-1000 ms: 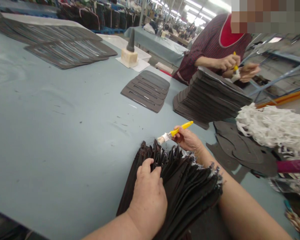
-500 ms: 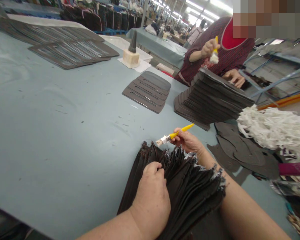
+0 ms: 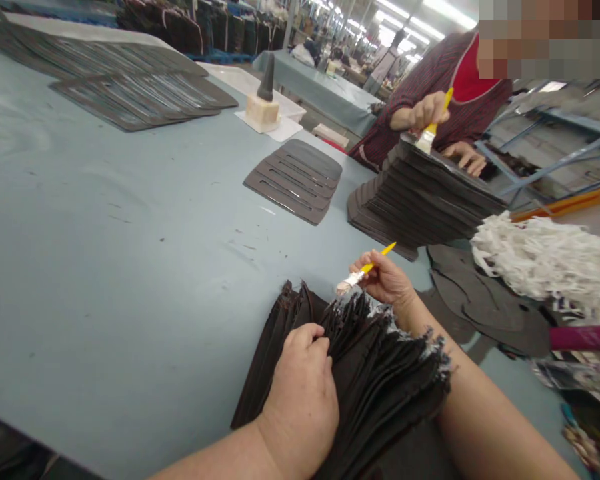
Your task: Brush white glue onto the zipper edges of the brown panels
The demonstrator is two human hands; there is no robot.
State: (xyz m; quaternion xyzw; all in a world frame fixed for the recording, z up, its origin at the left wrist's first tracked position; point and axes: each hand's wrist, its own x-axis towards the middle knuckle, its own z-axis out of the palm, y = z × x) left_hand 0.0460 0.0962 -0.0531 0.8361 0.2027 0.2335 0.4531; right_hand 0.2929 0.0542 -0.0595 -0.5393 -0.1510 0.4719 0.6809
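Observation:
My right hand (image 3: 386, 280) holds a yellow-handled brush (image 3: 367, 268) in a pinch, its white-coated bristles just above the back edge of a dark fabric stack (image 3: 380, 373). White residue marks the frayed upper edges of that stack, mostly on its right half. On top of the stack lies my left hand (image 3: 305, 393), fingers curled and closed over the layers. Its fingertips press between the folds, near the left part of the stack.
Across the table (image 3: 130, 280), a person (image 3: 430, 113) brushes a tall stack of dark pieces (image 3: 425, 193). Flat slotted pieces (image 3: 295, 180) lie mid-table, more at back left. A cone-topped block (image 3: 263, 112) stands behind; white strips (image 3: 545, 260) are heaped right.
My right hand has shifted slightly right with the brush, now angled more steeply. My left hand stays on the fabric. The other person's brush has come down onto the tall stack.

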